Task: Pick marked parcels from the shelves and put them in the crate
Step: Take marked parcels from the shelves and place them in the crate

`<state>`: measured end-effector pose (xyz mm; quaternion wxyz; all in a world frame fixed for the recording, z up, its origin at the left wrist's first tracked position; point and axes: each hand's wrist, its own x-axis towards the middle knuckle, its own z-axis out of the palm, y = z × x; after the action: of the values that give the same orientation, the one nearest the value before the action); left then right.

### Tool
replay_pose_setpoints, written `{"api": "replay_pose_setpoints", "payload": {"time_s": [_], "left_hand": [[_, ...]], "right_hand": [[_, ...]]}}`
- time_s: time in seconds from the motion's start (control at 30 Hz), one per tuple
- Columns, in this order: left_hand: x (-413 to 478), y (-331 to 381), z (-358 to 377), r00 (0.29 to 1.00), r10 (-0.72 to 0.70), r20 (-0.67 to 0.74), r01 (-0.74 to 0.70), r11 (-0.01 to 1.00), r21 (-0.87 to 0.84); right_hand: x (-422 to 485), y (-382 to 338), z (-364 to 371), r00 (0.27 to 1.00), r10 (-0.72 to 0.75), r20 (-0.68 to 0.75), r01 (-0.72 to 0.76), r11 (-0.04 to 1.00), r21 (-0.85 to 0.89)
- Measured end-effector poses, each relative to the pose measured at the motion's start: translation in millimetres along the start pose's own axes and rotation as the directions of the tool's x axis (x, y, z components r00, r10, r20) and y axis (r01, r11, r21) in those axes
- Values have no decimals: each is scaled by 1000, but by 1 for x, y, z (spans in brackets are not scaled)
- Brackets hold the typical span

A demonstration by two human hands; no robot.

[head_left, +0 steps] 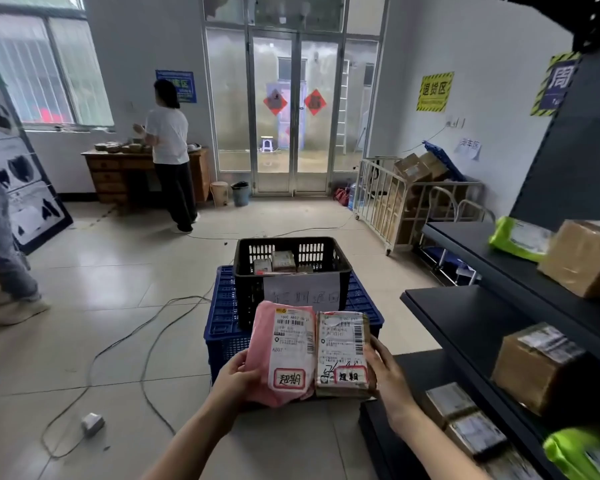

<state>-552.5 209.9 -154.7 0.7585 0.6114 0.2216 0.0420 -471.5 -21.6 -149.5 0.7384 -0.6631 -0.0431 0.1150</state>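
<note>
My left hand (234,377) grips a pink bag parcel (281,351) with a white label and a red-framed mark. My right hand (385,374) holds a brown taped parcel (343,355) that bears the same kind of red-framed mark. I hold both side by side in front of me, just short of the black crate (291,271). The crate stands on a blue crate (222,323) and has a few small brown parcels (281,261) inside. Dark shelves (471,327) on my right carry cardboard boxes (537,365) and green bags (520,239).
Cables (146,341) and a white adapter (92,424) lie on the tiled floor to the left. A person (168,154) stands at a wooden desk far left; another person's leg (4,258) is at the left edge. A white wire cart (406,202) with boxes stands back right.
</note>
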Motion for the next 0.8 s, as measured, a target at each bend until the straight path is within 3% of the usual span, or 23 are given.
{"api": "replay_pose_setpoints", "payload": {"time_s": [0.8], "left_hand": [[378, 78, -19, 983, -149, 106, 140, 986, 84]], "right_hand": [[360, 17, 65, 981, 137, -137, -138, 990, 4]]}}
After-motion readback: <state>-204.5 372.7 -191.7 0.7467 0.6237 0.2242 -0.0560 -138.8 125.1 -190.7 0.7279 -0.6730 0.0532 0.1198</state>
